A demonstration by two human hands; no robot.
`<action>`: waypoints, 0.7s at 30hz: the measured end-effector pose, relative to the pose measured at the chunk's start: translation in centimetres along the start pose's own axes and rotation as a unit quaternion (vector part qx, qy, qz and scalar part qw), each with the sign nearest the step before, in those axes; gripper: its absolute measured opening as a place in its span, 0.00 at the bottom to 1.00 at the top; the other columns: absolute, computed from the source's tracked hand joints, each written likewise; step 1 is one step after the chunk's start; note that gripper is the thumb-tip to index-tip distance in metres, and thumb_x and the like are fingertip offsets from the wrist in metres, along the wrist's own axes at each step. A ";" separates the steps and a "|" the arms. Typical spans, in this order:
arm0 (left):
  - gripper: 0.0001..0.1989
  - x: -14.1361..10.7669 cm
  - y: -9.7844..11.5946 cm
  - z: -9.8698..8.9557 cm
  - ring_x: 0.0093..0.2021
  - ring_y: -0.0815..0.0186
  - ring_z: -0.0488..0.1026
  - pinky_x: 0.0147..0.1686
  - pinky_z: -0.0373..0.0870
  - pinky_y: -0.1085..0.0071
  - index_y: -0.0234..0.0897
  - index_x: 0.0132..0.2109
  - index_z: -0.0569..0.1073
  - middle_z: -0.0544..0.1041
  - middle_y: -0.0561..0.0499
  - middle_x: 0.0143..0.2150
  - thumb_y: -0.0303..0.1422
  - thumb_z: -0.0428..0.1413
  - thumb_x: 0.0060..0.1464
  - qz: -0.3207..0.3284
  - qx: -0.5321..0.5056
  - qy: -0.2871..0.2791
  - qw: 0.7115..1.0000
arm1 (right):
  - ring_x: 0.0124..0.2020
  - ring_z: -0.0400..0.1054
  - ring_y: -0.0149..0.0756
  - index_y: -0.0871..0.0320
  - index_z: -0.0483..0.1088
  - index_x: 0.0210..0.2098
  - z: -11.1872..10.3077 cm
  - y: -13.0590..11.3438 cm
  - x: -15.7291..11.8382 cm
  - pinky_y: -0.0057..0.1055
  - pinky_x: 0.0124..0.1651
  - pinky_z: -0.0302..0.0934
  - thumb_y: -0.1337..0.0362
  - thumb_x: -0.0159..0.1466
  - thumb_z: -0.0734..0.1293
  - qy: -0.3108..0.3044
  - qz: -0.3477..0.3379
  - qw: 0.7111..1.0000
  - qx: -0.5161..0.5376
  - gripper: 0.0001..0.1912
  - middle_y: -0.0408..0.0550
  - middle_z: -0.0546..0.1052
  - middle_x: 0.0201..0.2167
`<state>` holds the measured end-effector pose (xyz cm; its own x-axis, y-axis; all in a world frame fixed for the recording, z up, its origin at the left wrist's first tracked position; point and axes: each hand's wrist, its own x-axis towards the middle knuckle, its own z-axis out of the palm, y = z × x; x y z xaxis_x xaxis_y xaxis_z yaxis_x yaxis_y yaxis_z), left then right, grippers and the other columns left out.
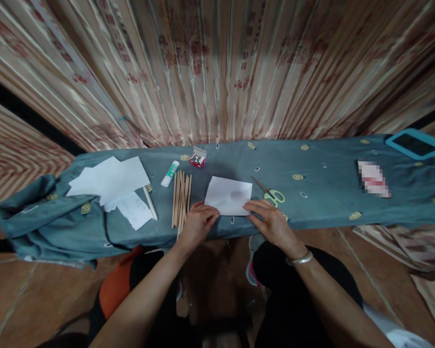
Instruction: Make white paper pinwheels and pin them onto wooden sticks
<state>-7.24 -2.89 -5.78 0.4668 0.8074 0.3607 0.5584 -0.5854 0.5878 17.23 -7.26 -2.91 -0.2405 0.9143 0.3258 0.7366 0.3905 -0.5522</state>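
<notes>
A white sheet of paper (pixel 228 195) lies at the middle of the cloth-covered table. My left hand (pixel 200 220) pinches its lower left corner, and my right hand (pixel 270 220) pinches the lower right corner. Wooden sticks (pixel 181 200) are bunched just left of my left hand. Beyond my right hand rest scissors (pixel 270 192) with light green handles. A glue stick (pixel 170 174) and an open red and white box (pixel 197 158) of small metal pieces sit behind the sticks and the sheet.
Several white papers (pixel 125 179) overlap on the left, beside a white roll (pixel 150 203). The blue-green tablecloth (pixel 329 193) also bears a blurred pink and white item (pixel 374 179) and a blue-framed tablet (pixel 416 144) at the right. A curtain (pixel 221 72) hangs behind.
</notes>
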 end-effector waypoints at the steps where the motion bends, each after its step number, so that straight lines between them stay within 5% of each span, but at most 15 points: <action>1: 0.06 0.0 0.0 -0.1 0.39 0.64 0.80 0.55 0.68 0.56 0.40 0.34 0.78 0.83 0.51 0.36 0.28 0.57 0.58 -0.004 -0.004 -0.001 1.000 | 0.49 0.72 0.46 0.54 0.76 0.47 0.0 -0.1 0.1 0.47 0.54 0.66 0.65 0.65 0.66 -0.002 0.006 1.000 0.005 0.12 0.53 0.79 0.47; 5: 0.04 0.2 0.0 -0.2 0.38 0.63 0.80 0.55 0.68 0.56 0.39 0.34 0.78 0.83 0.51 0.35 0.27 0.59 0.56 -0.013 -0.012 0.001 1.000 | 0.49 0.72 0.45 0.54 0.76 0.45 -0.3 -0.3 0.3 0.44 0.53 0.66 0.58 0.60 0.72 -0.010 0.032 0.999 0.043 0.14 0.52 0.79 0.46; 12: 0.04 0.2 -0.1 0.0 0.39 0.62 0.80 0.54 0.69 0.54 0.39 0.35 0.78 0.83 0.50 0.36 0.27 0.59 0.56 0.007 0.005 0.004 1.000 | 0.43 0.74 0.42 0.53 0.79 0.34 0.1 -0.3 0.8 0.41 0.48 0.67 0.59 0.65 0.67 0.010 0.030 0.995 0.091 0.09 0.50 0.81 0.40; 16: 0.14 0.1 -0.1 -0.2 0.51 0.58 0.76 0.55 0.70 0.54 0.38 0.50 0.75 0.80 0.44 0.50 0.27 0.59 0.56 0.042 0.043 0.030 0.998 | 0.39 0.74 0.40 0.55 0.77 0.27 0.3 -0.2 1.1 0.36 0.44 0.66 0.59 0.65 0.66 0.016 0.041 0.991 0.125 0.12 0.48 0.80 0.34; 21: 0.28 0.1 0.7 -0.4 0.67 0.52 0.59 0.62 0.63 0.50 0.38 0.64 0.63 0.64 0.38 0.66 0.26 0.57 0.56 0.070 0.097 0.066 0.991 | 0.32 0.71 0.36 0.57 0.75 0.25 0.5 -0.2 1.5 0.30 0.36 0.63 0.57 0.64 0.65 0.052 0.095 0.981 0.163 0.15 0.45 0.78 0.28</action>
<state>-7.07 -3.16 -5.03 0.4623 0.7118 0.5288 0.6212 -0.6855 0.3797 16.42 -5.90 -2.70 -0.0398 0.9648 0.2598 0.5170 0.2424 -0.8210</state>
